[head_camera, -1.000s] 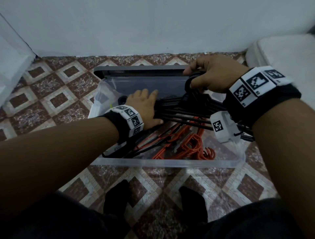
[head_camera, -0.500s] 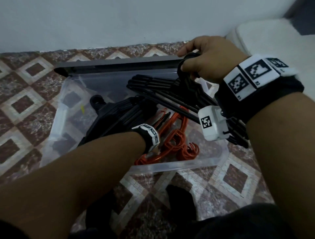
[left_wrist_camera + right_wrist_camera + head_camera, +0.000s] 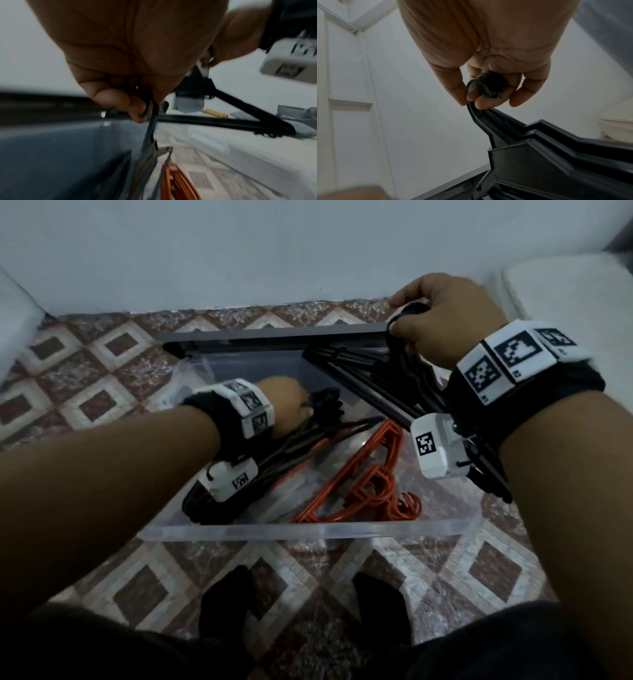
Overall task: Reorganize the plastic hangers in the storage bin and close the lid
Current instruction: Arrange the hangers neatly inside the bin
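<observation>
Fingers [image 3: 481, 102] of right hand [image 3: 442, 323] curled tight around hooks of a black hanger bundle [image 3: 387, 381], thumb pinching from the side; bundle slanting down from those fingers, over the far right corner of the clear bin [image 3: 308, 531] and out past its right wall. Same bundle in right wrist view [image 3: 556, 155], stacked shoulders just below the fingertips. Fingers of left hand [image 3: 284, 405] closed on the hook end of a second black hanger stack [image 3: 239, 474], seen in left wrist view as a fist [image 3: 137, 54] with dark plastic [image 3: 150, 128] squeezed between thumb and fingers; exact count of hangers held not clear through the blur. Second stack inside the bin, running from those fingers back toward the near left corner. Orange hangers [image 3: 370, 484] loose on the bin bottom, right of the left fingers and below the right ones, hooks toward the near wall. Dark lid [image 3: 274, 340] just beyond the bin's far edge, beside the right fingers, not on the bin. Bin on patterned floor tiles [image 3: 102, 364], wall [image 3: 239, 251] behind. Black socks [image 3: 226, 607] on the tiles near the bin's front wall.
</observation>
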The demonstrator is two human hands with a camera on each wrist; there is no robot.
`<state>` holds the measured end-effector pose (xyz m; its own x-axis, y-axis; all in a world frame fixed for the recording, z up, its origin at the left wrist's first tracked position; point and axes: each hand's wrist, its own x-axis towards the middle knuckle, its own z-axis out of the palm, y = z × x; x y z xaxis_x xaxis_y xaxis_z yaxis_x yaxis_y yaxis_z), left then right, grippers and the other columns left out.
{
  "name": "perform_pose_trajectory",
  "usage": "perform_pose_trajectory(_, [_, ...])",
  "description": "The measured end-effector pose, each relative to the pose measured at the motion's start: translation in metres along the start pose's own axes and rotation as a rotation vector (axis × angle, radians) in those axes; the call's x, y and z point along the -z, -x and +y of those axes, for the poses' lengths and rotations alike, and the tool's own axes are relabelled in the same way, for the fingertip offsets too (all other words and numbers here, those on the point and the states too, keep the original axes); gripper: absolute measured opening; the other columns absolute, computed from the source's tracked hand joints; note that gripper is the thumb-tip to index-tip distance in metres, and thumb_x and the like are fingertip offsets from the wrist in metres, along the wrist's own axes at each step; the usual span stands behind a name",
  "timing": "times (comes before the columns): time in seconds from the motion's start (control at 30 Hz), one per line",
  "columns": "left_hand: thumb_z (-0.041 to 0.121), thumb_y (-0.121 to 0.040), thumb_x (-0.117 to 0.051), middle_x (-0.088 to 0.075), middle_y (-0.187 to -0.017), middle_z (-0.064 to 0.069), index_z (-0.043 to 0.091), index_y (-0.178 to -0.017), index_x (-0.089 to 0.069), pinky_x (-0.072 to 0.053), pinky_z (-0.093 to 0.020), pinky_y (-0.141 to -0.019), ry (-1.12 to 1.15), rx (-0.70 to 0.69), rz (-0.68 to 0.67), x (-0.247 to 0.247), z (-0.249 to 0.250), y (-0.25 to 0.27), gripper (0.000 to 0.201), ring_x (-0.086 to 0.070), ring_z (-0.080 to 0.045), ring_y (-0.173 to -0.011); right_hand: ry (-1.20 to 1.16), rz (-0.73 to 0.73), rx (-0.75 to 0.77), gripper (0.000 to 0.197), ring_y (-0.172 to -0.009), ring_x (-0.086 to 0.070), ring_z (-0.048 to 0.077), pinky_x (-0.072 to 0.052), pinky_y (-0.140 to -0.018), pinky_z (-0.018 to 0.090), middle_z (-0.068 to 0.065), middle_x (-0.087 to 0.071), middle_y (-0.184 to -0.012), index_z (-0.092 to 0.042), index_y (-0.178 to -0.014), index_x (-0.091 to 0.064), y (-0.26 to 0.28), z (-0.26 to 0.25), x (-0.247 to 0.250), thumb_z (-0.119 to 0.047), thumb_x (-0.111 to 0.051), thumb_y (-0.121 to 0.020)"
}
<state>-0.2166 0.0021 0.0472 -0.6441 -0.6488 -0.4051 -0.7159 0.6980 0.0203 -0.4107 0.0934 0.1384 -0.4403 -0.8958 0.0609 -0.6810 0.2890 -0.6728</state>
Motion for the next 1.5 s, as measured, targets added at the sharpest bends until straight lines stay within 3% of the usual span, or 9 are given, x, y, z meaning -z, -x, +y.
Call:
perform_pose_trajectory(0.17, [0.026, -0.097, -0.052, -0.064, -0.091, 0.006, 0.029, -0.122, -0.061, -0.034, -0.015, -0.057, 0.268, -0.037, 0.368, 0.050, -0.016, 0.062, 0.027, -0.051, -0.002, -0.067, -0.001, -0.015, 0.020, 0.024, -0.090, -0.067, 0.019, -0.056, -0.085, 0.036, -0.004, -0.069, -0.100, -0.028, -0.104, -0.068, 0.012, -0.020, -0.003, -0.019, -0.063, -0.082])
perform_pose_trajectory(0.33, [0.023, -0.090, -0.055, -0.062, -0.073, 0.014, 0.024, -0.097, -0.072, -0.038, -0.010, -0.056, 0.370, -0.030, 0.466, 0.065, -0.002, 0.089, 0.019, -0.051, 0.003, -0.055, -0.017, -0.091, 0.056, 0.023, -0.082, -0.066, 0.015, -0.050, -0.071, 0.023, -0.007, -0.066, -0.085, -0.028, -0.103, -0.066, 0.020, -0.038, -0.010, -0.019, -0.063, -0.082])
perform_pose_trajectory(0.43, [0.031, -0.093, -0.056, -0.071, -0.063, 0.005, 0.021, -0.088, -0.069, -0.047, -0.010, -0.053, 0.517, -0.025, 0.418, 0.067, 0.008, 0.093, 0.017, -0.063, 0.001, -0.050, -0.029, -0.229, 0.081, 0.028, -0.073, -0.067, 0.008, -0.051, -0.065, 0.022, -0.013, -0.067, -0.080, -0.029, -0.109, -0.065, 0.029, -0.046, -0.013, -0.025, -0.067, -0.080])
perform_pose_trajectory(0.7, [0.020, -0.097, -0.051, -0.073, -0.066, 0.001, 0.011, -0.091, -0.068, -0.057, -0.022, -0.054, 0.811, -0.075, 0.321, 0.078, 0.017, 0.105, 0.021, -0.071, -0.013, -0.058, -0.232, -0.536, 0.149, 0.052, -0.108, -0.065, 0.028, -0.047, -0.102, 0.049, 0.006, -0.071, -0.107, -0.018, -0.121, -0.061, 0.040, -0.056, -0.019, -0.006, -0.073, -0.072])
perform_pose_trajectory(0.9, [0.013, -0.097, -0.054, -0.075, -0.076, -0.006, 0.008, -0.106, -0.060, -0.061, -0.036, -0.072, 0.868, -0.182, 0.266, 0.100, 0.014, 0.106, 0.012, -0.074, -0.022, -0.072, 0.021, -0.406, 0.260, 0.029, -0.084, -0.062, 0.015, -0.047, -0.067, 0.022, -0.007, -0.066, -0.086, -0.026, -0.099, -0.061, 0.041, -0.060, -0.020, -0.015, -0.072, -0.075])
perform_pose_trajectory(1.1, [0.015, -0.087, -0.057, -0.074, -0.088, -0.009, 0.012, -0.102, -0.062, -0.058, -0.032, -0.068, 1.104, -0.194, 0.289, 0.097, -0.007, 0.105, 0.016, -0.073, -0.023, -0.082, -0.058, -0.314, 0.160, 0.022, -0.080, -0.060, 0.009, -0.045, -0.066, 0.021, -0.007, -0.065, -0.090, -0.030, -0.101, -0.062, 0.042, -0.065, -0.022, -0.019, -0.060, -0.082])
perform_pose_trajectory(1.2, [0.032, -0.071, -0.062, -0.069, -0.099, -0.001, 0.024, -0.106, -0.061, -0.049, -0.029, -0.073, 0.657, 0.007, 0.442, 0.076, -0.025, 0.089, 0.036, -0.066, -0.025, -0.092, -0.104, -0.297, 0.153, 0.026, -0.084, -0.064, 0.013, -0.053, -0.069, 0.024, -0.005, -0.068, -0.097, -0.029, -0.103, -0.065, 0.042, -0.068, -0.027, -0.014, -0.058, -0.083])
perform_pose_trajectory(1.33, [0.059, -0.068, -0.072, -0.047, -0.141, -0.007, 0.024, -0.148, -0.031, -0.041, -0.040, -0.102, 0.047, -0.062, 0.261, 0.038, -0.035, 0.070, 0.096, -0.046, -0.029, -0.127, -0.109, -0.320, 0.194, 0.031, -0.079, -0.064, 0.014, -0.053, -0.064, 0.025, -0.005, -0.068, -0.094, -0.027, -0.102, -0.065, 0.042, -0.073, -0.030, -0.007, -0.055, -0.081])
perform_pose_trajectory(1.5, [0.049, -0.081, -0.059, -0.058, -0.108, -0.007, 0.020, -0.118, -0.050, -0.048, -0.040, -0.084, 0.086, -0.072, 0.395, -0.003, -0.035, 0.059, 0.047, -0.058, -0.030, -0.101, -0.185, -0.275, 0.243, 0.032, -0.062, -0.054, 0.001, -0.039, -0.046, 0.008, -0.010, -0.063, -0.084, -0.027, -0.101, -0.066, 0.042, -0.073, -0.034, -0.005, -0.053, -0.081])
